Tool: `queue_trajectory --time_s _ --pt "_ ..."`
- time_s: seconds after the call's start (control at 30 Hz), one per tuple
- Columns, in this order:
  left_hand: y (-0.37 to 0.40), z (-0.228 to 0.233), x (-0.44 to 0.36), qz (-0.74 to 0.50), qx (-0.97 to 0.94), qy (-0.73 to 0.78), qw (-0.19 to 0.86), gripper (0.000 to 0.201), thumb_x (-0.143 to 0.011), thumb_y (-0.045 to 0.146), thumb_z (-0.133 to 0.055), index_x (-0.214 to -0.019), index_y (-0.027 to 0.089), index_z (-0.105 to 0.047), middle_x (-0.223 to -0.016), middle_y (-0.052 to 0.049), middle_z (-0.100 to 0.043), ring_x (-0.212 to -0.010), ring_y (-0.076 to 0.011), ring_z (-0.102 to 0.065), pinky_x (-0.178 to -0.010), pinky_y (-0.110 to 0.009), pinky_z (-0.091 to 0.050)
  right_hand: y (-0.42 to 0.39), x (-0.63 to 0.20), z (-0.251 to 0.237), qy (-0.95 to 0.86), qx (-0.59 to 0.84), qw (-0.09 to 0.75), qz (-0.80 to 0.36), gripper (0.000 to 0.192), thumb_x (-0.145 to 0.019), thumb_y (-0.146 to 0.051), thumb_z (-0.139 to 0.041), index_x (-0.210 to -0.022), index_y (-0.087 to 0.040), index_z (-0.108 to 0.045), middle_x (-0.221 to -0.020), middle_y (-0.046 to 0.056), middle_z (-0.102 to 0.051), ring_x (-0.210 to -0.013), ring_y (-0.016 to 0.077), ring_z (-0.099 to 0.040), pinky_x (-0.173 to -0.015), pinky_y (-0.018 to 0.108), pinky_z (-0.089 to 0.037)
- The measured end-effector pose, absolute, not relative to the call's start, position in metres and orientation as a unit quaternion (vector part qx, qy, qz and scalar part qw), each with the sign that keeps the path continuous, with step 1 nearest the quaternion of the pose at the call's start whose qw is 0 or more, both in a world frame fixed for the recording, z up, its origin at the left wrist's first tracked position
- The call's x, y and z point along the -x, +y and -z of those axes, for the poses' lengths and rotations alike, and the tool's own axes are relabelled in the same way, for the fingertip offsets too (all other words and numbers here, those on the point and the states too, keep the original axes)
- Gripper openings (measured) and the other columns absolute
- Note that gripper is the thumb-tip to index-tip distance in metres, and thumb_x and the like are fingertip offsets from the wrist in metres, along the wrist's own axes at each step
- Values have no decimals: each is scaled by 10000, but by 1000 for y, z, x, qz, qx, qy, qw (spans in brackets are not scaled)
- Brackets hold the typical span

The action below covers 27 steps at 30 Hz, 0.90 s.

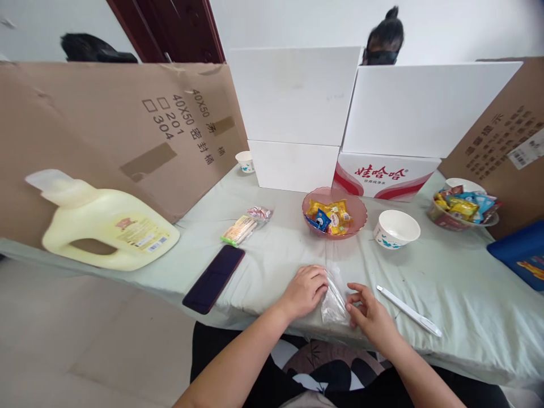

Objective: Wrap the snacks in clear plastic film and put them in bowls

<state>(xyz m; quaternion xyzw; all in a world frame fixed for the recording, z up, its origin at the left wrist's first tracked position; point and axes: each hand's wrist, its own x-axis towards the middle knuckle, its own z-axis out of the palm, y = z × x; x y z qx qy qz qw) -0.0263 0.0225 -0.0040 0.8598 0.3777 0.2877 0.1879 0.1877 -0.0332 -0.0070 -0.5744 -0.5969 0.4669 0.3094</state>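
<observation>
A small clear plastic bag (334, 300) lies on the pale green tablecloth (272, 255) near the front edge. My left hand (304, 290) rests on its left side, fingers curled over the bag's edge. My right hand (368, 311) touches the bag's right side with thumb and fingertips pinching it. A pink bowl (357, 218) with yellow and blue wrapped snacks stands just behind the bag. A white slim tool (408, 310) lies to the right of my right hand.
A dark phone (215, 277) lies front left, a packet of sticks (244, 226) behind it. A yellow jug (106, 229) lies at far left. A white paper bowl (396, 228), a second snack bowl (461, 211), cardboard and white boxes (297, 113) ring the table. Two people's heads show behind.
</observation>
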Motion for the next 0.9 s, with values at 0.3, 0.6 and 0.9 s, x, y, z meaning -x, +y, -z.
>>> queue_trajectory --time_s 0.3,0.6,0.9 --pt "21 5 25 -247 -884 370 141 269 -877 137 -557 -1103 240 -661 -1138 -61 -613 -1135 -221 -527 -987 -406 -409 -59 -170 -12 -864 454 218 16 465 -886 -294 -546 -1339 -214 -474 -1397 121 -496 -1327 298 -410 -1047 496 -387" --pt "20 -2 25 -185 -900 370 135 341 -941 258 -518 -1277 278 -568 -1322 -31 -567 -1221 -236 -448 -1036 -428 -344 -92 -161 34 -882 421 150 150 601 -817 -78 -433 -1417 -106 -405 -1478 111 -427 -1372 260 -362 -1072 423 -363" --pt "20 -4 7 -148 -896 407 97 517 -860 479 -627 -1315 256 -526 -1225 -80 -540 -1102 -280 -455 -961 -462 -363 -85 -168 25 -878 423 216 67 486 -857 -49 -425 -1304 -198 -547 -1269 54 -631 -1165 200 -560 -991 369 -425"
